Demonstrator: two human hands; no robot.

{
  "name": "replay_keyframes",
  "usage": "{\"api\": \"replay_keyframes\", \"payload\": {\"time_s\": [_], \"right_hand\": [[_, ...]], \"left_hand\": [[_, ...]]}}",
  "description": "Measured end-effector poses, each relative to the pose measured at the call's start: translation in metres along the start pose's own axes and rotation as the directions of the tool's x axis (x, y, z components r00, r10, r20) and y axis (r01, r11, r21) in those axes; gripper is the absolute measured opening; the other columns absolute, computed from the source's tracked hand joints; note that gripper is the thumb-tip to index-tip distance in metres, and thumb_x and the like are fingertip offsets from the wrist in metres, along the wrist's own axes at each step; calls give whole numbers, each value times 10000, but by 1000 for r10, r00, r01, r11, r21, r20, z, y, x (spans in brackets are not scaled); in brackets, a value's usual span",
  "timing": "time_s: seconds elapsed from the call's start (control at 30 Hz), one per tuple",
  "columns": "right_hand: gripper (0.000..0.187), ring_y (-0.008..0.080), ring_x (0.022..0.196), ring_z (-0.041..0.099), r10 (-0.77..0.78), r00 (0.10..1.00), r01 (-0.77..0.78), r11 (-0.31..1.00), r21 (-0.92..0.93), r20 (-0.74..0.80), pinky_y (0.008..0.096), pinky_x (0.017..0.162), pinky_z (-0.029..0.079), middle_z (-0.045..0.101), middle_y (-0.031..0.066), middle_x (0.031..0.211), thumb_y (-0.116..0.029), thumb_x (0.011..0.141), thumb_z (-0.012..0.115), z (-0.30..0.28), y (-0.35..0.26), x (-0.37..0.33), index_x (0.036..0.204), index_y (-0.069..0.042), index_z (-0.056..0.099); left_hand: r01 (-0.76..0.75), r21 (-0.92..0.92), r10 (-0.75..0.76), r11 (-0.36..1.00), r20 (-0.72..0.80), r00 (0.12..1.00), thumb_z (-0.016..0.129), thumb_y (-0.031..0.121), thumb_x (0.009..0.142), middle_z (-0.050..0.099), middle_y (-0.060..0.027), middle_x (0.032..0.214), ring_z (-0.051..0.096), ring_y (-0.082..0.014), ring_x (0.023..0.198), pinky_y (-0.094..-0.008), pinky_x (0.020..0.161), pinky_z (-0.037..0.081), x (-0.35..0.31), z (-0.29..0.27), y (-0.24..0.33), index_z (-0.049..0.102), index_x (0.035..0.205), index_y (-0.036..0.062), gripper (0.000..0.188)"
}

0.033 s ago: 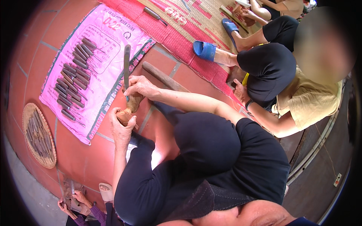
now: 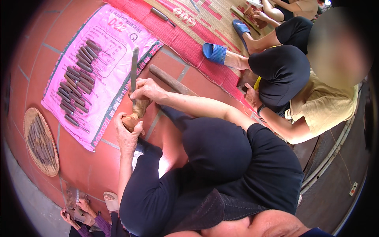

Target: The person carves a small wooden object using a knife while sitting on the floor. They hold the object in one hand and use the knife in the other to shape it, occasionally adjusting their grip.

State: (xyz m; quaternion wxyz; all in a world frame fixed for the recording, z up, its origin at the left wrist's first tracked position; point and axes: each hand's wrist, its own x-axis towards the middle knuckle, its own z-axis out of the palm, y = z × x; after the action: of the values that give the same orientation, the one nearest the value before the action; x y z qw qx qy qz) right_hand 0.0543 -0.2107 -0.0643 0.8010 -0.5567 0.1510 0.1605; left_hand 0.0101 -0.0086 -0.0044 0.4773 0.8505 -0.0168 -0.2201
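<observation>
A carved brown wooden piece [image 2: 129, 122] with a narrow waist sits in front of my knees. My left hand [image 2: 128, 134] is closed around its nearer end, thumb on one side and fingers on the other. My right hand [image 2: 148, 91] pinches a long, flat, dark metal tool [image 2: 134, 65], file-like in shape. The tool stands nearly upright in the picture, its lower end against the wood beside the fingers. My right palm covers part of the wooden piece, so the exact contact is hard to see.
Many dark-handled carving tools [image 2: 73, 87] lie on a pink sack [image 2: 106, 51]. A round woven basket [image 2: 56, 168] holds more tools. Near my right forearm lies a wooden stick [image 2: 169, 79]. A person in blue slippers [image 2: 214, 53] sits at right; another person's hands [image 2: 81, 205] work at lower left.
The upper end of the metal tool has shifted slightly to the right, tilting it a little. My left hand and the wooden piece look the same.
</observation>
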Motion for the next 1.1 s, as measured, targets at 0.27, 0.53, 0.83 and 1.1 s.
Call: {"api": "replay_keyframes", "payload": {"time_s": [0.27, 0.53, 0.83, 1.1], "right_hand": [[186, 114, 701, 590, 79, 996, -78, 996, 43, -36, 253, 643, 457, 649, 32, 783, -106, 704, 772, 3, -7, -1, 835, -22, 672], [123, 131, 636, 597, 69, 989, -55, 992, 110, -129, 271, 607, 483, 636, 61, 731, -43, 685, 753, -1, -15, 3, 710, -5, 639], [145, 158, 739, 597, 37, 986, -65, 983, -173, -164, 306, 685, 488, 618, 61, 819, -96, 702, 755, -8, -3, 11, 740, 0, 654], [124, 131, 707, 600, -70, 997, 68, 995, -69, -32, 268, 649, 479, 610, 38, 829, -50, 699, 749, 0, -2, 6, 675, 1, 639]], "left_hand": [[-51, 54, 51, 997, -4, 999, 791, 306, 696, 522, -139, 1130, 570, -300, 1037, -410, 880, 468, -3, -1, 6, 486, 1194, 74, 628], [-79, 99, 77, 992, 22, 997, 798, 311, 688, 515, -128, 1087, 570, -304, 1014, -417, 860, 473, -4, -1, 15, 491, 1180, 68, 628], [-107, 161, 99, 981, 57, 993, 786, 339, 681, 513, -122, 1057, 594, -329, 957, -447, 797, 491, -3, 0, 15, 499, 1159, 97, 608], [-60, 145, 50, 988, 74, 996, 785, 343, 700, 542, -111, 1088, 605, -302, 990, -414, 826, 487, -3, -5, 16, 472, 1210, 103, 645]]}}
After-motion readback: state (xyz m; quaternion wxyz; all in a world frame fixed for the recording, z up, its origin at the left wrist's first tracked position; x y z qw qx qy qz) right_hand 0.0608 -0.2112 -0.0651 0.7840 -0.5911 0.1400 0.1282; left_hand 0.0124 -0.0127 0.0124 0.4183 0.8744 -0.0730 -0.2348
